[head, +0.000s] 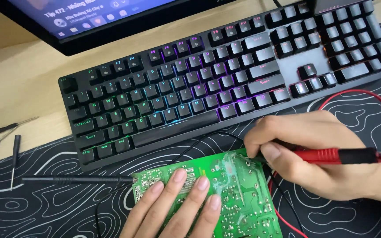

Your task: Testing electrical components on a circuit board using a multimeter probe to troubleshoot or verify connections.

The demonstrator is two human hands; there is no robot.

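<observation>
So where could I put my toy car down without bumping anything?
Bare desk mat sits below the black probe, left of the left hand. Bare wood lies left of the keyboard, above the small screwdrivers. It's crowded around the green circuit board and right hand, with wires.

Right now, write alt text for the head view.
A left hand presses a green circuit board flat while the right hand touches a red probe to it. A black probe lies alongside, before a backlit keyboard.
</observation>
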